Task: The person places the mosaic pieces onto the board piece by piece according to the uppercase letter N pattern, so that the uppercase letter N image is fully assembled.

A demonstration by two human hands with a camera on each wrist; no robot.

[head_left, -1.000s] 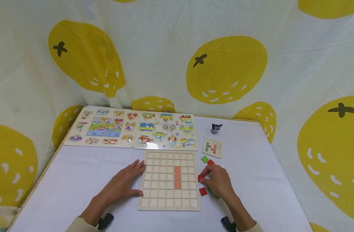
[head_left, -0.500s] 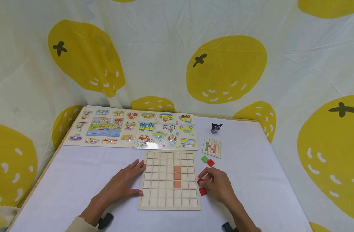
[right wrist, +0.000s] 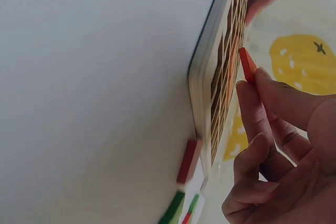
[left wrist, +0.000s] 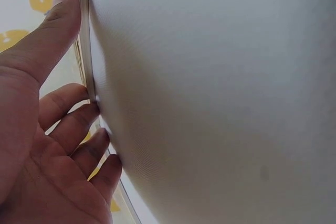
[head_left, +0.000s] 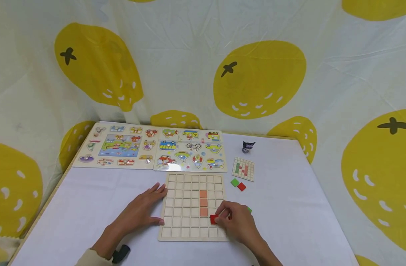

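Note:
A wooden grid board lies on the table, with several orange squares in one column. Over its lower right part, my right hand pinches a red square tile between thumb and fingertips. In the right wrist view this tile appears tilted, above the cells; contact with the board cannot be told. My left hand rests at the board's left edge, fingers spread and touching it. A second red tile lies beside the board, mostly hidden by the right hand in the head view.
Right of the board lie a green tile and a red tile; another green tile is partly covered by the right hand. A small pattern card and a dark figurine stand behind them. Picture puzzles line the back.
My right hand has lifted a red tile from the table at the board's right and carried it left over the grid. The left hand has stayed at the board's edge.

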